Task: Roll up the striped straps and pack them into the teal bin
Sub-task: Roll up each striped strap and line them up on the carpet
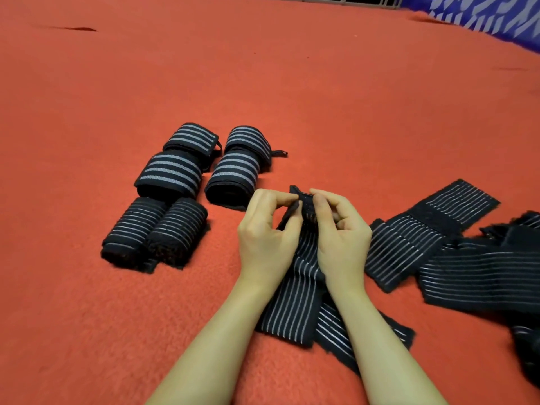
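Both hands are working at centre frame over the red carpet [146, 83]. The left hand [264, 235] and right hand [340, 233] are pinching the far end of a black strap [292, 302] with thin white stripes, fingers of both curled onto the fabric with the tips meeting at its top edge. The pinched end is lifting off the carpet; the rest of that strap is running down between the wrists toward the lower centre of the frame and lying flat, overlapping a second flat strap [336, 331] beneath it.

Six finished rolls are sitting left of centre in two columns. The upper four rolls [204, 162] are showing broad grey stripes and lying touching one another in pairs. The lower two rolls [155, 232], thin-striped, are lying side by side and touching, just below them.

A loose pile of unrolled straps [453, 252] is spreading across the right side of the frame, pieces crossing over each other, running out at the right edge.

A blue patterned cloth [496, 13] is showing in the upper right corner.
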A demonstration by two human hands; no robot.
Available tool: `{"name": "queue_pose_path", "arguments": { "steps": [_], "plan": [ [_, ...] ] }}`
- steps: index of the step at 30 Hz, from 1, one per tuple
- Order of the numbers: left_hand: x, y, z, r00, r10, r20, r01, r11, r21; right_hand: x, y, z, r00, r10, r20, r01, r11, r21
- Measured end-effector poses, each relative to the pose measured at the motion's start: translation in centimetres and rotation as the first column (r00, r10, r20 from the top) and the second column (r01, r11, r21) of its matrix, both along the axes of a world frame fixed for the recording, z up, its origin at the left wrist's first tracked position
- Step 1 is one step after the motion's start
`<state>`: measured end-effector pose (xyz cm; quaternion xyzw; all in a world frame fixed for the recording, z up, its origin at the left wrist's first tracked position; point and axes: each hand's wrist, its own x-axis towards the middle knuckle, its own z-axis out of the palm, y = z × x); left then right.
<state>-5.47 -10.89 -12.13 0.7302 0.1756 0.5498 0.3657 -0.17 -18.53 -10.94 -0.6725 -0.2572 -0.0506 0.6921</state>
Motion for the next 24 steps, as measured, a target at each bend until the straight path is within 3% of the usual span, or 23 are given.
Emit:
{"name": "queue_pose_path", "arguments": {
  "steps": [7,12,17,24],
  "plan": [
    [-0.3,0.2,0.9,0.992,-0.123,0.003,0.122,0.980,-0.155,0.2,0.1,-0.2,0.999,0.024,0.043,-0.021,0.998,-0.056],
    [-0.6,0.8,1.0,0.967,-0.253,-0.034,0.250,0.966,-0.070,0.2,-0.1,-0.2,0.996,0.084,0.028,-0.084,0.996,0.029],
    [-0.8,1.7,1.2,0.906,-0.401,-0.134,0.390,0.915,-0.098,0.6,-0.8,0.0,0.994,0.107,-0.002,-0.107,0.994,0.007],
    [-0.1,2.4,0.7,0.919,-0.313,-0.239,0.316,0.948,-0.025,1.2,-0.7,-0.4,0.998,0.035,0.044,-0.032,0.997,-0.064]
  ]
}}
